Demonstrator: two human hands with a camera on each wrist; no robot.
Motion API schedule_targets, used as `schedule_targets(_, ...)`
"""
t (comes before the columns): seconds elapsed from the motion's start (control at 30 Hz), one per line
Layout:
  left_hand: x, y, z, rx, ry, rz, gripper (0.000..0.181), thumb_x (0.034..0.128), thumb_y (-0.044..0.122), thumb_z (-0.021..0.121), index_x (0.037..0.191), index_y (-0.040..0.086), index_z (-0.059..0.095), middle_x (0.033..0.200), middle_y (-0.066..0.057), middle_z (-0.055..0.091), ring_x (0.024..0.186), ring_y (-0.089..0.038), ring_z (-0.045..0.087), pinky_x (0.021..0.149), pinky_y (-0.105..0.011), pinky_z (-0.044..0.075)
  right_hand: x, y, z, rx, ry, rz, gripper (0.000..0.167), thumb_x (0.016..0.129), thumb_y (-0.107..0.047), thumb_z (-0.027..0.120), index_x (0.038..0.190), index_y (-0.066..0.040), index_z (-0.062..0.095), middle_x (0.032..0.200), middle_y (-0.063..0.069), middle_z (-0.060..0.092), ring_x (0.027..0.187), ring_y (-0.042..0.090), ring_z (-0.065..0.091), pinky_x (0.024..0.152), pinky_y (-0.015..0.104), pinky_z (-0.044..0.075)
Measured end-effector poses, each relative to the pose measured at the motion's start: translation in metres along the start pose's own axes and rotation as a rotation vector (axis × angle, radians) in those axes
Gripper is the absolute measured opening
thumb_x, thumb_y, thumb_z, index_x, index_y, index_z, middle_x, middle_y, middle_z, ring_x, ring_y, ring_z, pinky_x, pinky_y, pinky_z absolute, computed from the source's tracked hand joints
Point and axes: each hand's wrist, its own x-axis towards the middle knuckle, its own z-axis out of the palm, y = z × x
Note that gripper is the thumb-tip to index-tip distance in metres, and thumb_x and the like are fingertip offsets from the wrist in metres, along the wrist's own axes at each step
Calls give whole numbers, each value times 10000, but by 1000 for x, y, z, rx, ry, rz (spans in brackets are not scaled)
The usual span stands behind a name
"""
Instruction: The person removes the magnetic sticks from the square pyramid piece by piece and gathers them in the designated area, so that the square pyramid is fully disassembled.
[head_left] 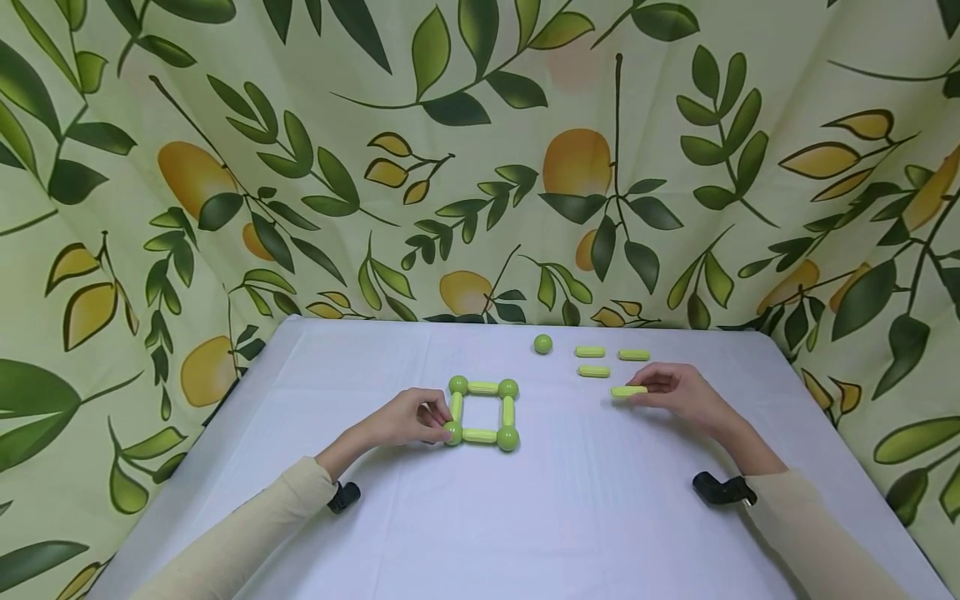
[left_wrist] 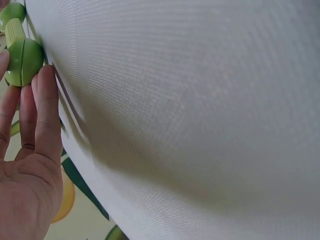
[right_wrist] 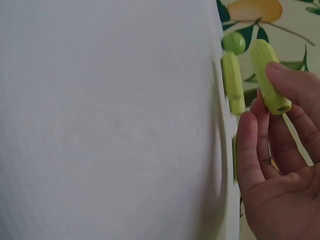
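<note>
A square frame of light-green ridged rods with a green ball at each corner lies on the white-covered table. At its near left corner, my left hand holds the green ball between thumb and fingers. To the right of the frame, my right hand pinches a loose light-green rod between thumb and fingers, one end sticking out to the left. In the right wrist view, the rod's near end shows a small hole.
Behind the right hand lie three more rods and a single green ball, near the table's far edge. A leaf-and-fruit patterned cloth hangs behind and beside the table. Each wrist wears a black camera.
</note>
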Motion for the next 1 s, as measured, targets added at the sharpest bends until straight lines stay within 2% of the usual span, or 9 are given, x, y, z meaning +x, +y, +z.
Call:
schedule_targets(0.2,0,-1,0,4,1,-2,210,836,38,843,944,22,664,930,-79,649,835,-217,662,752,-322,571,3,10,-16,-71,94,49,334,853,-152,852,1101,21,711,1105,156,695,940,142,663,796,201,526)
schedule_targets(0.33,-1,-1,-1,1,2,6,215,834,35,844,945,18,660,931,-85,648,834,-227,655,754,-333,568,9,15,-21,-124,125,74,329,866,-170,844,1105,16,716,1143,170,682,955,140,654,790,184,518)
schedule_targets(0.47,-2,0,-1,-2,4,1,219,832,30,843,947,15,658,934,-85,647,831,-229,651,749,-339,568,16,17,-23,-179,134,89,299,864,-153,842,1100,-6,733,1151,165,683,978,178,648,788,169,504)
schedule_targets(0.63,-1,1,1,18,10,-16,217,833,20,840,955,10,661,936,-85,649,826,-210,647,747,-326,563,22,16,-22,-251,121,65,280,859,-124,842,1092,-5,743,1124,166,688,996,268,638,782,187,496)
schedule_targets(0.87,0,8,2,15,9,-11,206,833,-66,803,954,-79,637,946,-204,642,845,-308,650,771,-421,568,26,15,-20,-285,104,67,238,866,-70,823,1075,4,738,1123,174,678,1009,322,629,781,207,499)
schedule_targets(1.0,-1,7,1,14,7,-1,211,836,-16,824,951,-30,648,937,-137,647,839,-254,656,767,-375,572,28,14,-20,-295,95,70,212,873,-56,811,1067,-5,741,1117,165,682,1012,319,633,789,226,502)
